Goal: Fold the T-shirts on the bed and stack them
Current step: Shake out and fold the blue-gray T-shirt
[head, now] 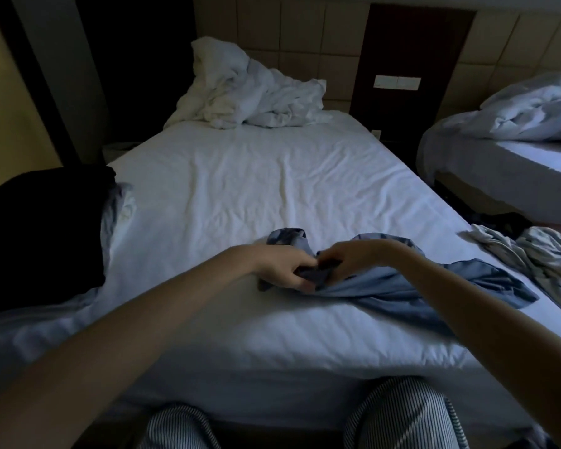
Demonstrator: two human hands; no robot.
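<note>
Both hands meet over the near part of the bed [240,176]: the left hand [284,270] and right hand [353,256] each pinch a bunched dark edge of the blue T-shirt [402,286], which lies crumpled to the right. A pale patterned shirt [531,254] lies at the right edge.

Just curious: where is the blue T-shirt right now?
Head view: the blue T-shirt lies crumpled at the bed's near edge, right of centre, held by the left hand and right hand, left of a pale garment.
</note>
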